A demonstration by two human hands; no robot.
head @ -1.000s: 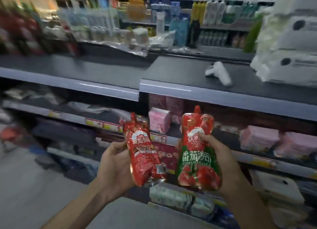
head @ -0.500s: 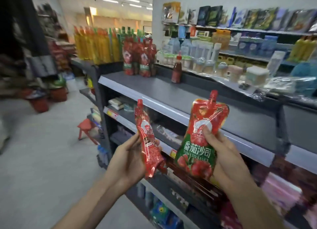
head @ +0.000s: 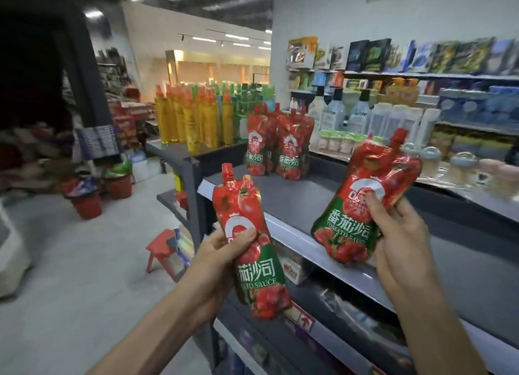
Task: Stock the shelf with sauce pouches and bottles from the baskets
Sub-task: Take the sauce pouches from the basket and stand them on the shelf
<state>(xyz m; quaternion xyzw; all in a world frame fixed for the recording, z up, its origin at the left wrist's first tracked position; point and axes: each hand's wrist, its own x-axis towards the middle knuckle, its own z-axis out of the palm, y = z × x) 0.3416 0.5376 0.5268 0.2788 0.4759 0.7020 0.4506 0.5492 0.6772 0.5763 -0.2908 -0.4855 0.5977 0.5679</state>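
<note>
At the near left corner of the top shelf [head: 295,197], both hands are raised, each with a tomato sauce pouch. The left grip [head: 219,265] is closed round the middle of the left pouch [head: 261,276], thumb across the white ring on its front, spout up and leaning slightly left. Half a second ago this pouch was turned almost edge-on; now its printed face is towards the camera. It hangs in front of the shelf's left end post, below the top board.

The right grip [head: 398,245] clasps the right pouch [head: 348,220] from its right side, thumb pressed on the white logo and fingers curled behind. That pouch now tilts more sharply, with its spout pointing up and to the right. Its bottom overlaps the pale front edge of the top shelf, and its upper part lies over the dark board.

The view has swung left and drawn closer. The standing pouches [head: 279,147] at the back left corner of the board look larger than before and are well apart from both held pouches. Yellow bottles [head: 191,121] and green bottles [head: 241,104] stand behind them on the end unit. On the floor to the left are a red stool [head: 161,246] and red baskets [head: 87,204], which have come closer into view.
</note>
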